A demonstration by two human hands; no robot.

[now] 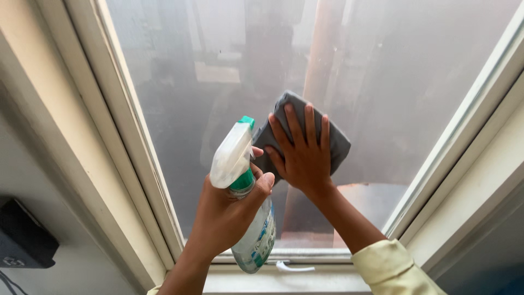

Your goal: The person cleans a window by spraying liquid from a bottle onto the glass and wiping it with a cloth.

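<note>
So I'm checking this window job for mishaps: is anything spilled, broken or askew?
Nothing stands out. The right hand presses a grey cloth flat on the hazy pane; the left hand holds the spray bottle upright, no drips visible.

A fogged window pane [382, 82] is set in a white frame [136, 153] that runs slantwise along the left and right of the picture. A white latch handle [295, 267] is seen on the bottom rail, at lower centre. A dark box [22, 237] is mounted on the wall at lower left.
</note>
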